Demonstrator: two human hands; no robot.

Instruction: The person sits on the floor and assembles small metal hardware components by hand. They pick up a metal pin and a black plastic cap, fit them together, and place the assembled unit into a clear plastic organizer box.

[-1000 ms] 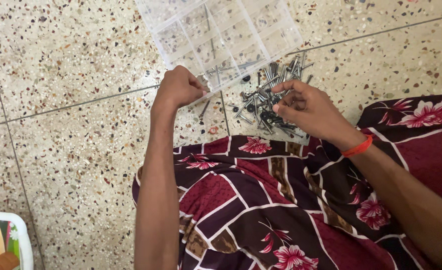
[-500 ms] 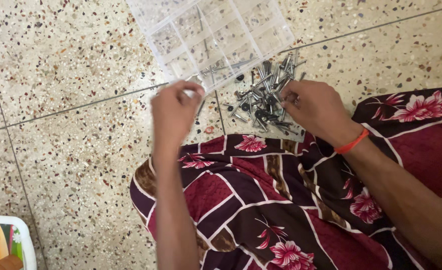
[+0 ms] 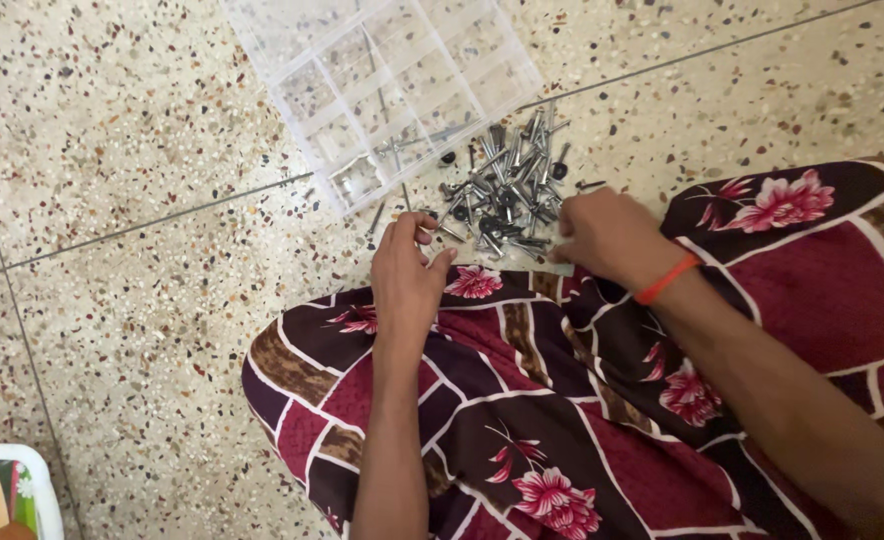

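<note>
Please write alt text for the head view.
Both hands, left hand and right hand, reach into a pile of screws on a terrazzo floor, beside a clear compartment box. A floral cloth covers the lap.

Home: speckled terrazzo floor [image 3: 142,130]

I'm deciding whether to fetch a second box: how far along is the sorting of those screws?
Early on. Only a few metal pieces lie in the clear plastic compartment box, near its front edge; most sections look empty. In hand: the left hand and right hand both reach into the near edge of the heap of grey and black metal screws on the speckled floor. Left: nearly the whole heap.
</note>
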